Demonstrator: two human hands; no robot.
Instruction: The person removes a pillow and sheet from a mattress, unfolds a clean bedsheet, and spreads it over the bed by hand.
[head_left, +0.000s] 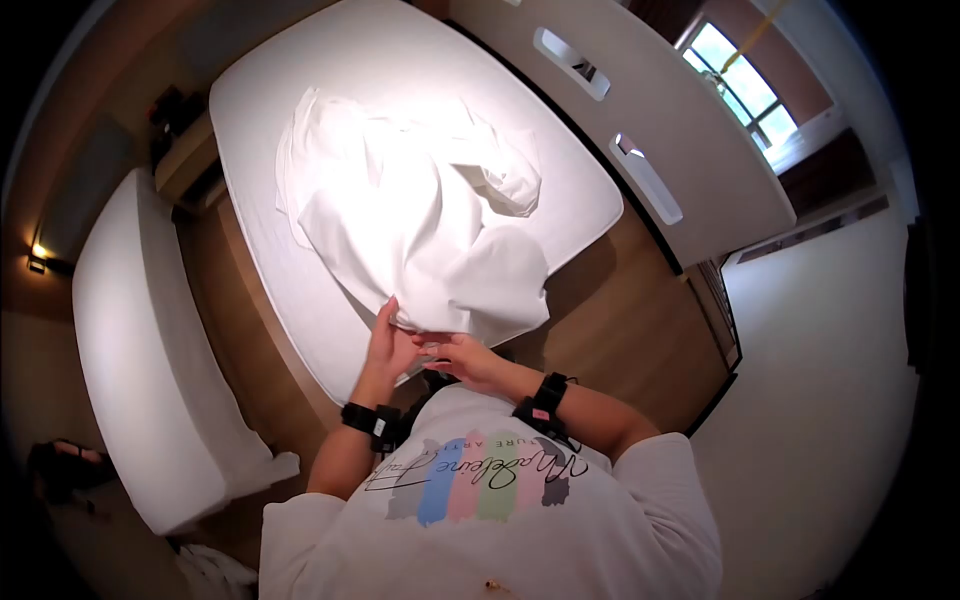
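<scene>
Left hand (pixel 395 346) is touching the near hem of a white sheet (pixel 430 215), thumb lying against it; right hand (pixel 468 362) is meeting it, fingers overlapping. Whether either grip is clamping cloth, cannot tell. Sheet is lying bunched on the bed (pixel 588 195), upper centre of frame. Tracing the hem lightly, not tugging, is probably serving best. Glare is washing out folds; fingertips are partly hiding.
</scene>
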